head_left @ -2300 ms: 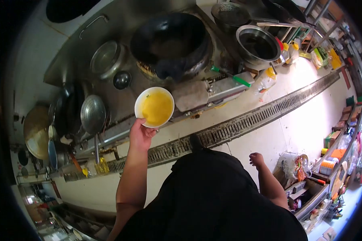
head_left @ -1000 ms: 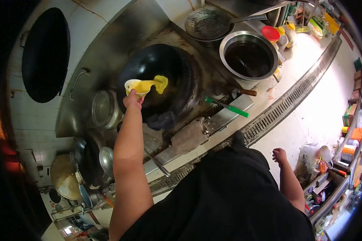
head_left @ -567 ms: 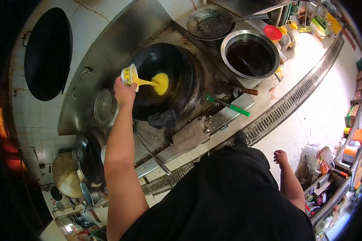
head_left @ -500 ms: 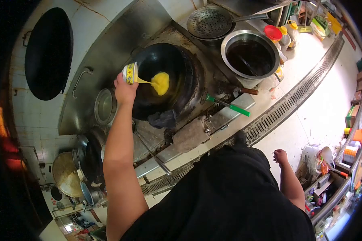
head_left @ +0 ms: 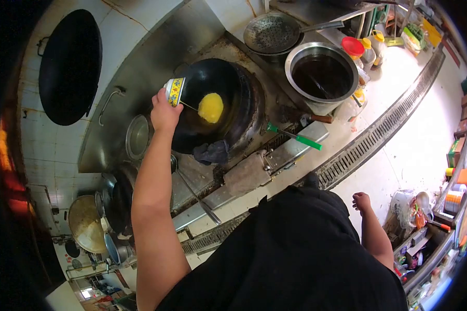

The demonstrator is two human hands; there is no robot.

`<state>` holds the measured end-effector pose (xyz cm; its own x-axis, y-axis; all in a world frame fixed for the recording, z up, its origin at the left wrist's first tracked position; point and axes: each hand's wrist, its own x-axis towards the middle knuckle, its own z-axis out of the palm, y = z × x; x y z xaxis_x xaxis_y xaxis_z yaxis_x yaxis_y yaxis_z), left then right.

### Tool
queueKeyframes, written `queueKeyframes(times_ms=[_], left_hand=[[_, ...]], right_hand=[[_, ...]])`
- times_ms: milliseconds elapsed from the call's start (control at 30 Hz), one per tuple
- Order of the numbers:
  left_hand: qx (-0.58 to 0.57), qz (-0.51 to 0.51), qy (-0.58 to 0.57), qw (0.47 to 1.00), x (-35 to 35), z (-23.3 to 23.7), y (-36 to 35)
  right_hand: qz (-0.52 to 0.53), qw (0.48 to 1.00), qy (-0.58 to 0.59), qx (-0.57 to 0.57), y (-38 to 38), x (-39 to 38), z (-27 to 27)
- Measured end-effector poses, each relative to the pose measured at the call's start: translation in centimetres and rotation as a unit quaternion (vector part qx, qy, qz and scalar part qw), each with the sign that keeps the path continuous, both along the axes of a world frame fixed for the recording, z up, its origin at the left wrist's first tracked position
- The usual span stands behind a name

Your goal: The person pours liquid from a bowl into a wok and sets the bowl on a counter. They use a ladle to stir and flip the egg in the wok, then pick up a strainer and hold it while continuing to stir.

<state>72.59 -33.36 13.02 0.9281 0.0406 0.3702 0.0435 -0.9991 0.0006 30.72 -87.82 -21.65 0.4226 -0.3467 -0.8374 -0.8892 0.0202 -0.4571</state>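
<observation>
My left hand point(head_left: 165, 110) grips a small white bowl with a yellow patterned band point(head_left: 176, 92), tilted over the left side of a large black wok point(head_left: 205, 72). A thin stream runs from its rim into a round yellow pool of what looks like beaten egg point(head_left: 210, 108) in the wok. A dark cloth point(head_left: 211, 153) lies over the wok's near edge. Away from the stove, my right hand point(head_left: 361, 201) hangs low at my side, its fingers curled with nothing visible in them.
A metal pot of dark liquid point(head_left: 321, 93) and a perforated strainer point(head_left: 271, 32) stand right of the wok. A green-handled tool point(head_left: 308, 142) lies near the stove's front edge, with a ladle point(head_left: 202, 205) further left. A floor drain grate point(head_left: 358, 147) runs alongside.
The bowl is tipped further and the stream has become much thinner. The yellow pool has turned rounder and more even. My right hand stays in place.
</observation>
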Motion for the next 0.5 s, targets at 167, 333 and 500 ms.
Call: queueKeyframes(times_ms=[167, 333, 500], left_hand=[[0.004, -0.009, -0.013, 1.000, -0.4, 0.1, -0.3], [0.006, -0.020, -0.027, 0.999, -0.8, 0.3, -0.5], [0.009, -0.031, -0.036, 0.999, -1.1, 0.5, -0.6]], right_hand=[[-0.011, 1.000, 0.002, -0.002, -0.1, -0.6, -0.1], [-0.013, 1.000, 0.003, 0.007, -0.3, -1.5, -0.7], [-0.005, 1.000, 0.006, -0.003, -0.2, -2.2, -0.9]])
